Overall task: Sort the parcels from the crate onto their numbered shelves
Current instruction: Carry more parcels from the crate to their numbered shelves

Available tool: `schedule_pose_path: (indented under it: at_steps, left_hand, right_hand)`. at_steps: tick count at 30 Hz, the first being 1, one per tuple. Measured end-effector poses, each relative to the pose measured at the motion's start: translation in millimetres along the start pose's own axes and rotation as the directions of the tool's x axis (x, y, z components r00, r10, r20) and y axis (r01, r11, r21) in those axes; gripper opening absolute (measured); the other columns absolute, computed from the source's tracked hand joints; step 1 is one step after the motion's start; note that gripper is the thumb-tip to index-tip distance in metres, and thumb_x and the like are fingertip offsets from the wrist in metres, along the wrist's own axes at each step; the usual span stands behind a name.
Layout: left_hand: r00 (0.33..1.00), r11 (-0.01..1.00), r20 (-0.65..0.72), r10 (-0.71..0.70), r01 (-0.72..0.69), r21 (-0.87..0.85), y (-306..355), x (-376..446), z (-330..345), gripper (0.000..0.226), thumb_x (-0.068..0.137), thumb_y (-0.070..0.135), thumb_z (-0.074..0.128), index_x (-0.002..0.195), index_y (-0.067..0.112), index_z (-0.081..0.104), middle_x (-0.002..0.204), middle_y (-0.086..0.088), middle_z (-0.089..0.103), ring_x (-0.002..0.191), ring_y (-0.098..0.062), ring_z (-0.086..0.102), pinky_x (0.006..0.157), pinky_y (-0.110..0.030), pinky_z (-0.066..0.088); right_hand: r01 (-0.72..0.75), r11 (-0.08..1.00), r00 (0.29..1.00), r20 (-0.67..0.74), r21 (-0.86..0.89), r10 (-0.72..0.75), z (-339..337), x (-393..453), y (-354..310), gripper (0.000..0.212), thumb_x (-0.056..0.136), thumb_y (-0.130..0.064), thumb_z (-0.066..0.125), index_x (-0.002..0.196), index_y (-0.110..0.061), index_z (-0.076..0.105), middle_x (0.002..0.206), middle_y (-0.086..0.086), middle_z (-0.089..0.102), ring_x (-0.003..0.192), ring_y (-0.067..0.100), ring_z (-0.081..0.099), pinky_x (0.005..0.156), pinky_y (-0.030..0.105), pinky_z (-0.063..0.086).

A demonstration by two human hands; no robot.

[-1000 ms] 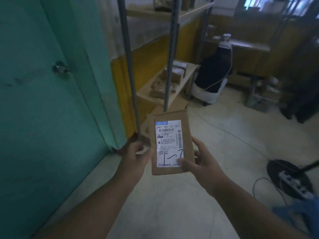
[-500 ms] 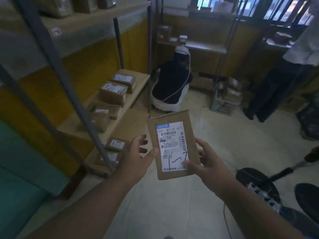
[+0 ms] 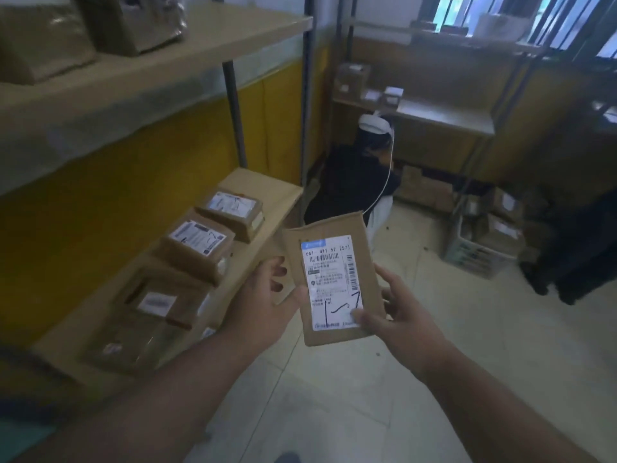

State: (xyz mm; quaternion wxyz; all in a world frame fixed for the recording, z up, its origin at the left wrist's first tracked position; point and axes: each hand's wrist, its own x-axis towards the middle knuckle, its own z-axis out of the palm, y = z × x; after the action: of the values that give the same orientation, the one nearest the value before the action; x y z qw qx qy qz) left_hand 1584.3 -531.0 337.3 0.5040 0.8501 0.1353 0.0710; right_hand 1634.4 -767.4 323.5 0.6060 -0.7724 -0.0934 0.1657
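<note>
A flat brown cardboard parcel (image 3: 334, 279) is held upright at the centre of the frame, above a pale tiled floor (image 3: 450, 345). Its white shipping label (image 3: 332, 282) faces the camera, with barcodes, the printed digits "661 811 57 (57)" and black hand-drawn marker strokes near the bottom. The right hand (image 3: 397, 315) grips the parcel's lower right edge, thumb pressed on the label's lower corner and fingers curled behind. The left hand (image 3: 263, 305) is at the parcel's left edge with its thumb against the lower left side; its fingers are spread and loosely bent, and whether they touch the back cannot be told.

Compared with half a second ago, the view has swung closer to the shelving on the left, so the lower shelf (image 3: 267, 192) now fills the left middle of the frame, and the parcel sits slightly higher and nearer to it.

On that lower shelf lie several brown labelled parcels: one near the far end (image 3: 230, 212), one in the middle (image 3: 197, 245) and a blurred one nearest the camera (image 3: 153, 309). An upper shelf (image 3: 150, 61) across the upper left carries more brown packages (image 3: 40, 38).

Behind, at centre top, a crouching person (image 3: 354, 182) in dark clothing wears a white headset. At right, an open carton (image 3: 480, 245) on the floor holds boxes.
</note>
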Motion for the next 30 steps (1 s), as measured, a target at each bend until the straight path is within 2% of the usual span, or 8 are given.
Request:
schedule_pose_path:
  at_steps: [5, 9, 13, 16, 20, 23, 27, 30]
  left_hand:
    - [0.998, 0.998, -0.015, -0.056, 0.056, 0.004, 13.4, 96.5, 28.2, 0.060, 0.078, 0.058, 0.063, 0.131, 0.034, 0.049, 0.125, 0.015, 0.060, 0.106, -0.005, 0.059, 0.091, -0.044, 0.053]
    - [0.978, 0.984, -0.110, -0.178, 0.175, -0.044, 6.0, 162.7, 53.2, 0.043, 0.086, 0.044, 0.069, 0.124, 0.032, 0.051, 0.122, 0.015, 0.060, 0.104, -0.004, 0.058, 0.089, -0.036, 0.052]
    - [0.918, 0.952, -0.264, -0.296, 0.305, -0.007, -1.3, 211.1, 63.8, 0.062, 0.084, 0.050, 0.069, 0.138, 0.030, 0.045, 0.123, 0.013, 0.056, 0.103, -0.010, 0.058, 0.085, -0.035, 0.052]
    - [0.855, 0.918, -0.359, -0.375, 0.397, -0.012, -8.1, 239.2, 62.6, 0.061, 0.084, 0.055, 0.068, 0.136, 0.035, 0.044, 0.123, 0.014, 0.055, 0.102, -0.008, 0.058, 0.084, -0.038, 0.054]
    - [0.815, 0.899, -0.418, -0.402, 0.439, -0.009, -25.1, 273.1, 56.1, 0.058, 0.083, 0.057, 0.065, 0.133, 0.035, 0.044, 0.125, 0.012, 0.055, 0.108, -0.011, 0.058, 0.089, -0.042, 0.053]
    - [0.796, 0.882, -0.439, -0.416, 0.471, 0.019, -39.8, 299.3, 47.8, 0.057, 0.086, 0.050, 0.066, 0.136, 0.031, 0.044, 0.125, 0.014, 0.053, 0.111, -0.012, 0.057, 0.092, -0.040, 0.052]
    - [0.752, 0.849, -0.489, -0.443, 0.527, 0.041, -57.1, 324.2, 42.5, 0.060, 0.087, 0.048, 0.067, 0.138, 0.028, 0.044, 0.126, 0.011, 0.057, 0.110, -0.013, 0.058, 0.093, -0.037, 0.051]
    - [0.722, 0.824, -0.511, -0.466, 0.565, 0.048, -63.8, 329.7, 50.3, 0.060, 0.085, 0.050, 0.067, 0.137, 0.030, 0.045, 0.126, 0.010, 0.058, 0.109, -0.013, 0.059, 0.090, -0.038, 0.053]
  right_hand:
    - [-0.005, 1.000, 0.999, 0.042, 0.004, 0.005, -40.2, 102.2, -7.4, 0.075, 0.085, -0.018, 0.079, 0.138, -0.057, 0.043, 0.124, -0.009, 0.068, 0.112, 0.015, 0.067, 0.092, 0.041, 0.058]
    - [0.012, 1.000, 0.985, 0.173, 0.000, -0.011, -57.9, 202.8, 1.9, 0.075, 0.086, -0.013, 0.078, 0.144, -0.046, 0.043, 0.123, -0.006, 0.068, 0.113, 0.018, 0.067, 0.089, 0.039, 0.060]
    - [-0.005, 1.000, 0.935, 0.355, -0.018, 0.011, -60.6, 303.6, 0.5, 0.079, 0.083, -0.014, 0.080, 0.145, -0.043, 0.041, 0.129, -0.001, 0.065, 0.118, 0.023, 0.064, 0.089, 0.047, 0.060]
    - [0.007, 0.998, 0.883, 0.469, -0.063, 0.023, -51.3, 362.3, -11.1, 0.082, 0.081, -0.018, 0.082, 0.146, -0.046, 0.039, 0.128, -0.002, 0.066, 0.117, 0.020, 0.065, 0.089, 0.045, 0.059]
    - [-0.013, 0.994, 0.858, 0.510, -0.108, 0.067, -22.0, 425.2, -25.1, 0.076, 0.083, -0.011, 0.079, 0.140, -0.047, 0.044, 0.124, -0.005, 0.067, 0.111, 0.015, 0.068, 0.086, 0.044, 0.061]
    - [0.000, 0.982, 0.866, 0.491, -0.188, 0.094, 4.4, 468.3, -31.0, 0.064, 0.083, -0.015, 0.080, 0.122, -0.055, 0.049, 0.112, -0.010, 0.071, 0.098, 0.009, 0.072, 0.084, 0.042, 0.062]
    - [0.010, 0.952, 0.862, 0.485, -0.305, 0.146, 33.4, 521.3, -33.4, 0.068, 0.083, -0.024, 0.079, 0.137, -0.047, 0.044, 0.107, -0.013, 0.070, 0.097, 0.009, 0.071, 0.089, 0.042, 0.059]
    - [-0.002, 0.925, 0.836, 0.507, -0.380, 0.210, 53.1, 556.9, -28.8, 0.068, 0.083, -0.027, 0.079, 0.137, -0.046, 0.042, 0.107, -0.014, 0.067, 0.100, 0.013, 0.068, 0.091, 0.045, 0.058]
